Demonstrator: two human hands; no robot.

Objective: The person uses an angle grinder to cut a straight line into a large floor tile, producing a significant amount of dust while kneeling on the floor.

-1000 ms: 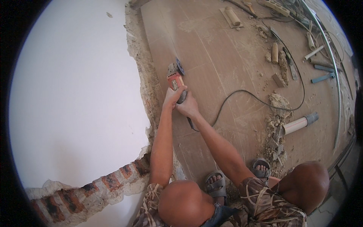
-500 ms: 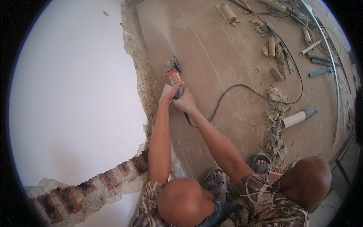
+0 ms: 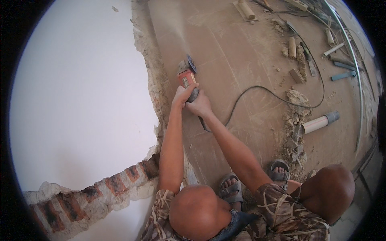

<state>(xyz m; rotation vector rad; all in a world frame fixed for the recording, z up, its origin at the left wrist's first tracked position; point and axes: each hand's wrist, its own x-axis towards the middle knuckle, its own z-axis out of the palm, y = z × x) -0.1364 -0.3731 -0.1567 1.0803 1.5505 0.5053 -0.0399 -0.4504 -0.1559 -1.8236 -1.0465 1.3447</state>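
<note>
Both of my hands hold a red and black angle grinder [image 3: 186, 77]. My left hand [image 3: 183, 94] wraps round its body from the left. Behind it, my right hand [image 3: 201, 105] grips the dark rear end, where the cord comes out. The grinder's dark disc [image 3: 191, 64] stands on edge at the tile floor [image 3: 213, 92]. A plume of pale dust [image 3: 175, 24] sprays away from the disc toward the far side. The power cord [image 3: 257, 86] loops across the floor to the right.
On the left is a white wall [image 3: 80, 100] with a broken lower edge and a strip of exposed brick [image 3: 72, 207]. To the right lie rubble [image 3: 296, 116], a grey-ended pipe [image 3: 319, 123], a trowel [image 3: 311, 64], a plastering float [image 3: 246, 10] and a long metal strip [image 3: 356, 68].
The whole view has shifted slightly. The grinder has moved a little farther away along the floor, and the dust plume is thicker. Both hands keep their grip.
</note>
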